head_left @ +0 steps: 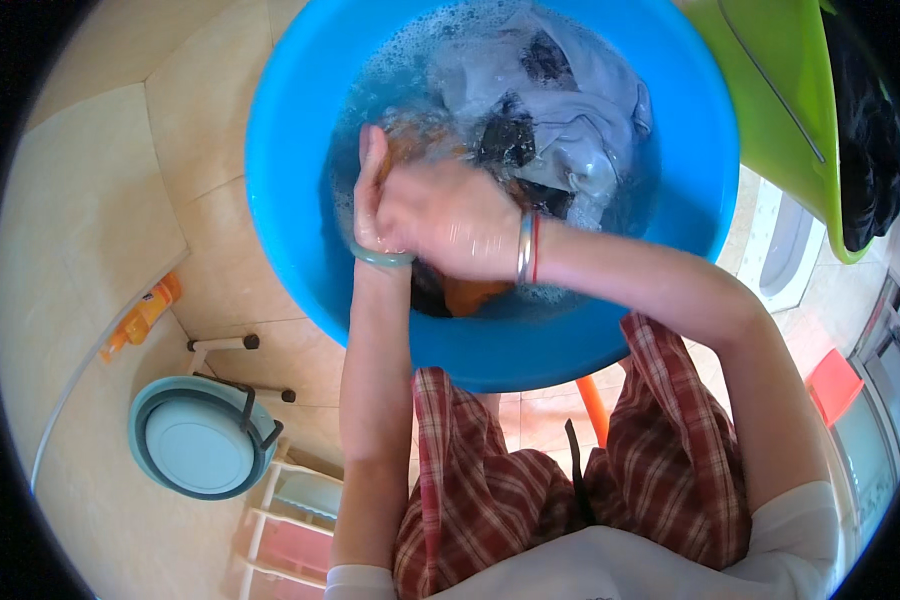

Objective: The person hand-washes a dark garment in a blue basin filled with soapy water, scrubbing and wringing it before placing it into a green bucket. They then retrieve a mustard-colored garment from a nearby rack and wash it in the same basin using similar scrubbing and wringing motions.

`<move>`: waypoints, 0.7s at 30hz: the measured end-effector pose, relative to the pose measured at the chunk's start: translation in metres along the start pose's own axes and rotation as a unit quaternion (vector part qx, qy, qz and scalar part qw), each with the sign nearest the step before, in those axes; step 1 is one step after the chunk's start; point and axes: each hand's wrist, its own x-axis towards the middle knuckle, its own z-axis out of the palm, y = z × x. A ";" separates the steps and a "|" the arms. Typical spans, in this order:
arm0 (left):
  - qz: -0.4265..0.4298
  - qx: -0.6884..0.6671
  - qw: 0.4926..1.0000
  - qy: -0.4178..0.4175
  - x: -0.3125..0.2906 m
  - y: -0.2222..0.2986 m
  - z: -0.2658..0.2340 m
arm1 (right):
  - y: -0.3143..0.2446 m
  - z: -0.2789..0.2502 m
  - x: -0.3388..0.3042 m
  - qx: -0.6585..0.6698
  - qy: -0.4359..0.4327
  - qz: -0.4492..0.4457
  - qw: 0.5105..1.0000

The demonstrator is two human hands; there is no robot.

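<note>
A large blue basin (295, 215) of sudsy water stands in front of me, over my knees. My left hand (368, 185), with a pale green bangle at its wrist, is held upright over the water; one digit points up and its other fingers are hidden. Pressed against it, my right hand (450, 220) is closed and smeared by motion, with a silver bangle and a red cord at the wrist. What it grips is hidden. Wet orange cloth (475, 296) shows beneath both hands. Beyond them a soaked light grey garment (595, 125) with dark patches lies in the water.
A lime green bucket (775, 115) with dark cloth (865, 150) stands at the right. On the left are a grey-blue folding basin (198, 450), an orange bottle (142, 315) and a white rack (260, 530). A red scoop-like object (834, 385) lies at the right.
</note>
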 end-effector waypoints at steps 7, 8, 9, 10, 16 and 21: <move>-0.089 -0.123 0.967 -0.204 0.001 0.000 0.017 | -0.045 -0.012 0.007 0.041 0.103 -0.133 0.985; -0.089 -0.118 0.964 -0.221 -0.001 0.002 0.020 | -0.045 -0.009 0.016 0.031 0.131 -0.143 0.980; -0.089 -0.113 0.961 -0.238 -0.002 0.004 0.024 | -0.047 -0.011 0.018 0.038 0.140 -0.141 0.979; -0.089 -0.109 0.957 -0.255 -0.004 0.005 0.028 | -0.048 -0.012 0.020 0.045 0.149 -0.139 0.978; 0.082 0.093 0.992 -0.004 -0.024 -0.006 0.046 | -0.036 -0.024 0.029 0.067 0.220 -0.096 0.969; 0.128 0.061 0.938 0.317 -0.035 -0.016 0.090 | 0.038 -0.037 0.028 -0.120 0.123 0.005 0.985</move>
